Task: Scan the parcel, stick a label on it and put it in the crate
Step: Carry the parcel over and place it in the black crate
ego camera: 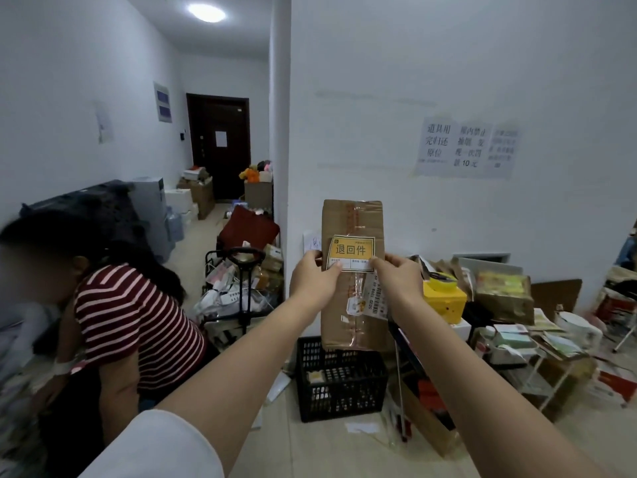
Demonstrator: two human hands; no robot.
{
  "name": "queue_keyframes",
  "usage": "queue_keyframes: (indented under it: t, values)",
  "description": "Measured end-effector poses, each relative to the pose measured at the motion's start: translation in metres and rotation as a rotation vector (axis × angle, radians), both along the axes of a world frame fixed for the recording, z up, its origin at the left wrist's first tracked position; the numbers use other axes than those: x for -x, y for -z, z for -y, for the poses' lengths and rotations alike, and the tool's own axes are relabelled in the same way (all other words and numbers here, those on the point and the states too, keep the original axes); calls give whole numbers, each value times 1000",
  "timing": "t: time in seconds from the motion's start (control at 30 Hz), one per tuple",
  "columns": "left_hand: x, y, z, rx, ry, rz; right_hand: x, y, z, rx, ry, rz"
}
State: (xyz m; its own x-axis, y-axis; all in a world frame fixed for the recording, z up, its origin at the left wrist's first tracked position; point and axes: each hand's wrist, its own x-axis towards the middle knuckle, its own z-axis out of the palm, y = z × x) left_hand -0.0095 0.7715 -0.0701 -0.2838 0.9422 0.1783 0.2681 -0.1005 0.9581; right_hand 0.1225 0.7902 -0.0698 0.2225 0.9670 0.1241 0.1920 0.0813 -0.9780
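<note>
A tall brown cardboard parcel (353,222) with clear tape and a barcode sticker is held upright at arm's length, above a black plastic crate (339,381) on the floor. A yellow-and-white label (351,250) lies flat on the parcel's front face. My left hand (315,281) pinches the label's lower left corner and the parcel's left edge. My right hand (396,277) pinches the label's lower right corner against the parcel. The parcel's lower end hangs just over the crate's back rim.
A person in a red striped shirt (134,322) bends down at the left. A trolley of parcels (241,291) stands behind the crate's left. A yellow box (444,301), cartons and a cluttered rack (531,343) fill the right. A white wall (448,81) faces me.
</note>
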Motion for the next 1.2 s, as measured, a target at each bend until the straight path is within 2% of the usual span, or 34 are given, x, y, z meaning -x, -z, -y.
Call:
queue_keyframes:
  t: [0.27,0.43,0.83,1.03,1.2]
  values:
    - [-2,-4,-152,-25,-72,63,-5,-1,-166,-11,-140,-2]
    - [-17,-17,-250,-15,-105,45,-18,-12,-264,-26,-133,-24]
    - [-15,14,-417,69,-103,71,-20,21,-429,71,-146,-107]
    - [11,34,-510,88,-82,-20,3,42,-519,87,-129,-97]
    - [48,31,-600,106,37,-159,35,47,-613,85,-91,-78]
